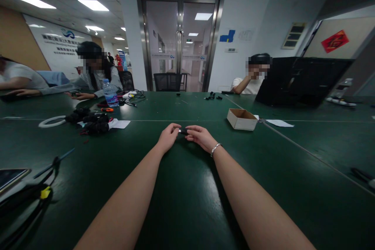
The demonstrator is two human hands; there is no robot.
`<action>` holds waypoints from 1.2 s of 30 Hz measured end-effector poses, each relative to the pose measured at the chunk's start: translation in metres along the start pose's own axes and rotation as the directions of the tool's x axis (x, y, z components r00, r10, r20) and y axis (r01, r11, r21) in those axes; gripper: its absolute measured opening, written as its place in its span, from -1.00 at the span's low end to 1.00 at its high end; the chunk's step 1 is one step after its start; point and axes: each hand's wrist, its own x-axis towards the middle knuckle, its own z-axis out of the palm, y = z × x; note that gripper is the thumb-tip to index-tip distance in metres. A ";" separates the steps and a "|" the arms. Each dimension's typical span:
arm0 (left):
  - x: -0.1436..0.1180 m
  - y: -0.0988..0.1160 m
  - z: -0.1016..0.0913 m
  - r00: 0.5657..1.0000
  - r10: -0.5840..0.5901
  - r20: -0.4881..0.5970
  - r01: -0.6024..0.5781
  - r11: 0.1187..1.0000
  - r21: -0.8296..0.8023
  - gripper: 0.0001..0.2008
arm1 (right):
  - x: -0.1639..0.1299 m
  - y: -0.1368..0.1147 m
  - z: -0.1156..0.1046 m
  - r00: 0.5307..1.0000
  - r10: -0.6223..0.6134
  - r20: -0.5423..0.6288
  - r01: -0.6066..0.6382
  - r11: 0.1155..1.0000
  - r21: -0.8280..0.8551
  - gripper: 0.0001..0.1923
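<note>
Your forearms stretch out over the green table [181,203], meeting mid-surface. Left hand [167,137] and right hand [200,136] each pinch one end of a small black part [183,131], held just above the table between your fingertips, probably so both ends can be worked. Beyond it sit an open box [241,119], a laptop [301,80], seated co-workers and glass doors [179,47].
</note>
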 end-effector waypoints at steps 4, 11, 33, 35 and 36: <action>0.000 0.001 -0.001 0.998 -0.061 0.020 0.062 0.997 -0.046 -0.70 | 0.000 0.000 0.000 1.000 0.005 0.009 -0.005 1.000 0.004 -0.83; 0.000 0.001 -0.001 1.000 -0.007 -0.014 0.007 1.000 0.021 -0.69 | -0.001 0.000 0.000 1.000 -0.007 0.009 0.008 1.000 -0.006 -0.82; -0.001 0.008 -0.001 0.997 -0.068 0.034 0.071 0.995 -0.065 -0.68 | -0.002 -0.002 0.000 1.000 -0.002 0.022 0.002 1.000 0.002 -0.82; 0.000 0.007 -0.001 0.995 -0.090 0.045 0.094 0.992 -0.090 -0.67 | -0.002 -0.002 -0.001 1.000 -0.002 0.021 0.002 1.000 0.008 -0.82; 0.000 0.006 -0.001 0.993 -0.099 0.057 0.104 0.990 -0.099 -0.66 | -0.002 -0.001 -0.001 1.000 -0.002 0.022 0.002 1.000 0.012 -0.82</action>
